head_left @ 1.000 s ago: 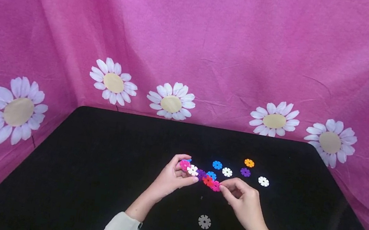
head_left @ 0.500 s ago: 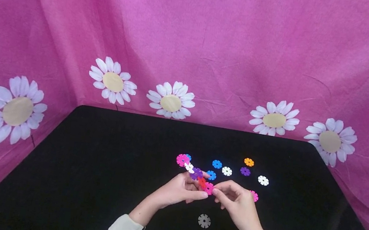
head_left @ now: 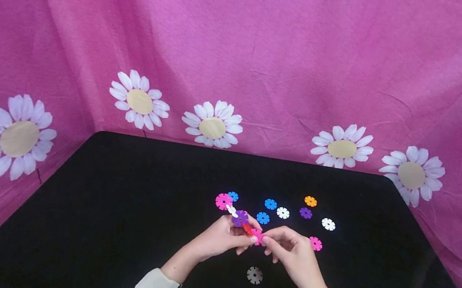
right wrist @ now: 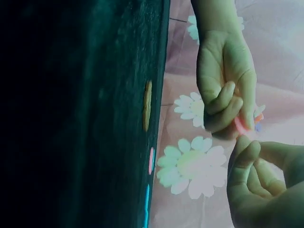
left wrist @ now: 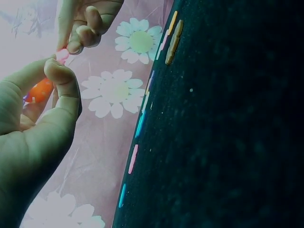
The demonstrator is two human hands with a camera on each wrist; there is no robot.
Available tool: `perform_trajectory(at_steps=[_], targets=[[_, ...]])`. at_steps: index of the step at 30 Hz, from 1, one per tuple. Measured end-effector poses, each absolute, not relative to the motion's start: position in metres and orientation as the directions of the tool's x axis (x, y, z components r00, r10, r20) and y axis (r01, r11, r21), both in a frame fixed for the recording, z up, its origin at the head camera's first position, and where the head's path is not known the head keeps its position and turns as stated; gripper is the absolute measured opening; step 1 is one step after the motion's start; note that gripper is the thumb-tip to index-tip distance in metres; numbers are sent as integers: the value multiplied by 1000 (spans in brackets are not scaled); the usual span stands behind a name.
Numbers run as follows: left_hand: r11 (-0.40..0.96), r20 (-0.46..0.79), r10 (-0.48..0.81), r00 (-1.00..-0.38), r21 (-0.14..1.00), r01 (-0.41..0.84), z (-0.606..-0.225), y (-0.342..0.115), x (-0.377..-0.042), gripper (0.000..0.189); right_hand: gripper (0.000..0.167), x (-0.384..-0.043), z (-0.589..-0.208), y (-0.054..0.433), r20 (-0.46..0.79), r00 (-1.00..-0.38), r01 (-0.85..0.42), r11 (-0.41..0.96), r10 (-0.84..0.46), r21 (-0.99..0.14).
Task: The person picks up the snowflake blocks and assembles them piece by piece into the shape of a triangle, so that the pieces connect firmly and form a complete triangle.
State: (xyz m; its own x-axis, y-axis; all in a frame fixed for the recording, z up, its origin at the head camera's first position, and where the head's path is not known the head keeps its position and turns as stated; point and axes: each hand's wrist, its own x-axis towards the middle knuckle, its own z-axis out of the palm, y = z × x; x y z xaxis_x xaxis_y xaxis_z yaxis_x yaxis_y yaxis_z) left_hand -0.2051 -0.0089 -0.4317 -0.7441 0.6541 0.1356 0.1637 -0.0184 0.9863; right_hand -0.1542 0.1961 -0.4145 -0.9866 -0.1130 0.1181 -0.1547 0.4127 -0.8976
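Observation:
A short chain of slotted plastic discs is held above the table between both hands. Its pink disc (head_left: 224,202) juts out at the far left, followed by a white disc (head_left: 231,210), a purple disc (head_left: 240,219), a red disc (head_left: 248,229) and a pink end disc (head_left: 256,237). My left hand (head_left: 223,235) grips the chain near its red and pink end, thumb on the pink end disc. Opposite it, my right hand (head_left: 293,252) pinches that end disc's edge between thumb and index finger. Fingers hide part of the pink end disc in both wrist views.
Loose discs lie on the black table (head_left: 141,190): blue (head_left: 270,204), white (head_left: 283,212), purple (head_left: 305,213), orange (head_left: 310,201) and others behind the hands. A pink disc (head_left: 315,244) lies beside the right hand. A grey disc (head_left: 255,275) lies nearer the body.
My left hand has shifted its grip from the chain's white and purple part to its red and pink end. The right hand moved slightly left, uncovering the loose pink disc.

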Motion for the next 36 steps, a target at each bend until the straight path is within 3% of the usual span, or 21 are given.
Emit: perform_trajectory(at_steps=[7, 15, 19, 24, 27, 30, 36], targets=[[11, 131, 669, -732, 982, 186, -432, -13, -207, 21, 9, -173, -400, 236, 85, -984, -171, 708, -155, -685], [55, 77, 668, -740, 987, 153, -432, -15, -209, 18, 18, -181, -407, 267, -163, -938, -196, 856, -306, -478], [60, 75, 658, -749, 987, 152, -433, -15, -209, 17, 25, -179, -412, 270, -192, -926, -208, 862, -326, -462], [38, 83, 658, -749, 989, 143, -434, -15, -209, 19, 25, -177, -410, 272, -209, -902, -214, 813, -377, -542], [29, 81, 660, -747, 991, 132, -433, -16, -209, 19, 17, -178, -409, 270, -164, -889, -245, 745, -428, -620], [20, 79, 661, -746, 992, 123, -433, -17, -210, 17, 9, -180, -407, 263, -44, -892, -297, 656, -451, -694], [13, 61, 659, -750, 996, 93, -434, -18, -210, 19, 14, -174, -409, 239, 245, -883, -442, 532, -400, -722]])
